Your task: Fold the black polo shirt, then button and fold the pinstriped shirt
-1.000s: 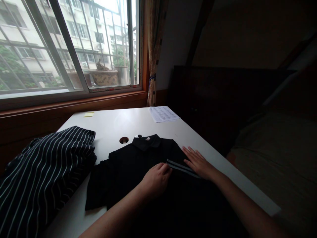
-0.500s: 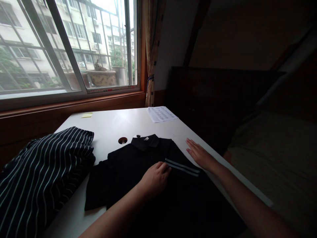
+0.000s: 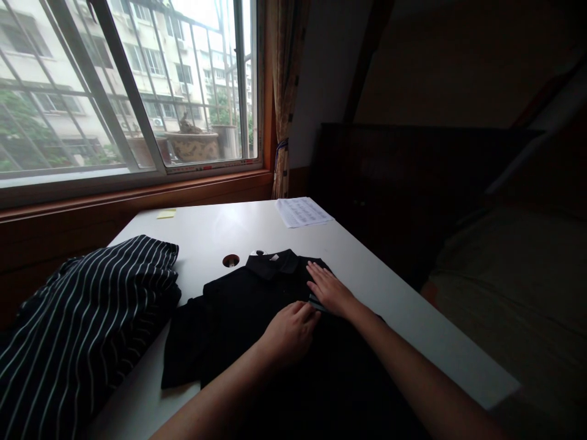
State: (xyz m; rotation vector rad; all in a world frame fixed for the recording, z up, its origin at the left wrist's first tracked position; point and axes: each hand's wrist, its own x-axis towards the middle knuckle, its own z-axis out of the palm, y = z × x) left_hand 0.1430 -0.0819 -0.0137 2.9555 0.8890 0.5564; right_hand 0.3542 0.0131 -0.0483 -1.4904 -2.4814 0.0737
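Shirt: your black shirt (image 3: pixel 247 305) lies flat on the tabletop (image 3: pixel 376 281), long way pointing from you to the far edge, collar (image 3: pixel 279 264) at that end.
Left grip: your left grip (image 3: pixel 293 330) has bent fingers by the gray lines (image 3: pixel 316 304); I can't tell if you pinch cloth.
Right grip: your right grip (image 3: pixel 331 293) is spread, palm down, nearer the collar and right edge.
Where it is: the shirt is under both, reaching out toward the left edge.

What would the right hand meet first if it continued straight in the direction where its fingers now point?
Probably the collar of the black shirt: the right hand points toward it, though its height over the shirt is hard to judge.
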